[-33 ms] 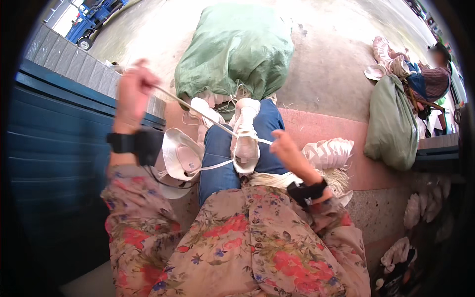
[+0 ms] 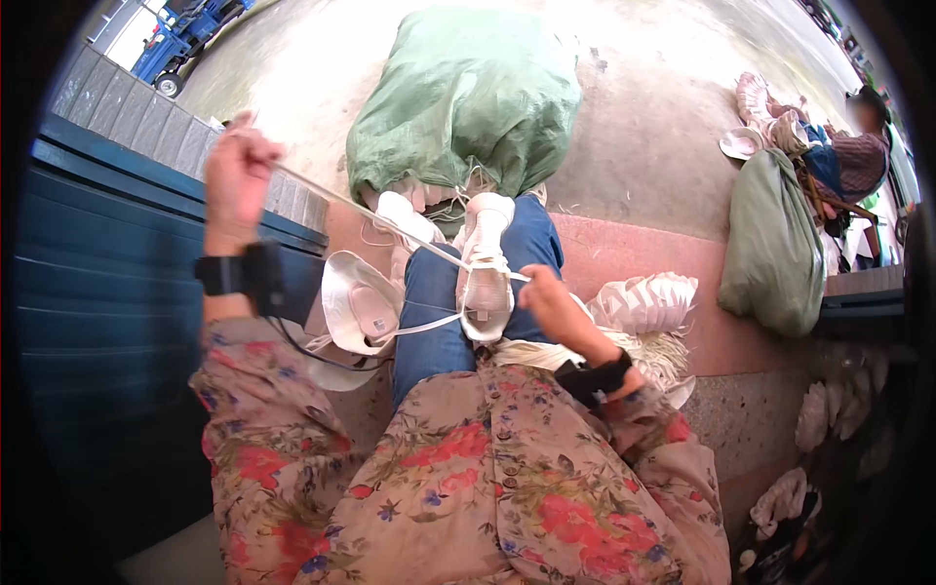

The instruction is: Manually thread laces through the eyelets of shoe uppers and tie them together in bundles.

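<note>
Left hand (image 2: 234, 175) raised, clamped on a taut lace (image 2: 390, 222); right hand (image 2: 548, 304) pinches it beside the shoe (image 2: 485, 268).

A shoe (image 2: 485, 268) lies on the lap, sack (image 2: 466, 97) beyond it, stacked soles (image 2: 643, 302) right.

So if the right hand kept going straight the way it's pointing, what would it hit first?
Probably the white shoe on the lap: the right hand points left toward it, fingers almost at its laces. Depth is hard to judge here.
</note>
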Demonstrator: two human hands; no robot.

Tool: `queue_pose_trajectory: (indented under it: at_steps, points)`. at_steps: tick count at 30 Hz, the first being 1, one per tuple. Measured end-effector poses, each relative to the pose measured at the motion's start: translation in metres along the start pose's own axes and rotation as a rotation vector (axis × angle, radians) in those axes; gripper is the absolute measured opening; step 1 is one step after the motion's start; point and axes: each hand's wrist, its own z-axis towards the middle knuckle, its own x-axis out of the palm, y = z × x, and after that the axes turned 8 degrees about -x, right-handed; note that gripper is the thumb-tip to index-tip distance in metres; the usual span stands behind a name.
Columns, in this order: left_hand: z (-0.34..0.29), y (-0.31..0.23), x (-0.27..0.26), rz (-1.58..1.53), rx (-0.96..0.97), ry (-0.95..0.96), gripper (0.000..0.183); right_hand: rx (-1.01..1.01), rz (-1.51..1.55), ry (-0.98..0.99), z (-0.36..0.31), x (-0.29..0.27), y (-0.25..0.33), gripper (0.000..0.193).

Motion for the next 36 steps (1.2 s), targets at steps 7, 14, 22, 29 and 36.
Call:
queue_pose_trajectory:
  at_steps: [7, 14, 22, 29, 36]
  points:
    - [-0.036, 0.073, -0.074, 0.902, -0.223, -0.415, 0.011, -0.098, -0.389, 0.077, 0.020, 0.029, 0.015, 0.013]
    - [-0.111, 0.190, 0.012, 0.741, -0.599, 0.197, 0.024, -0.118, -0.722, 0.087, 0.027, 0.040, 0.000, 0.009]
    - [-0.125, 0.206, 0.043, 0.647, -0.411, 0.316, 0.016, -0.132, -0.920, 0.241, 0.043, 0.046, 0.010, 0.009]
    - [-0.130, 0.206, 0.047, 1.250, 0.032, 0.325, 0.017, 0.490, 0.269, 0.158, 0.056, 0.025, -0.007, 0.017]
    - [-0.129, 0.212, 0.055, 1.334, -0.060, 0.288, 0.017, 0.535, 0.438, 0.194, 0.055, 0.022, -0.010, 0.019]
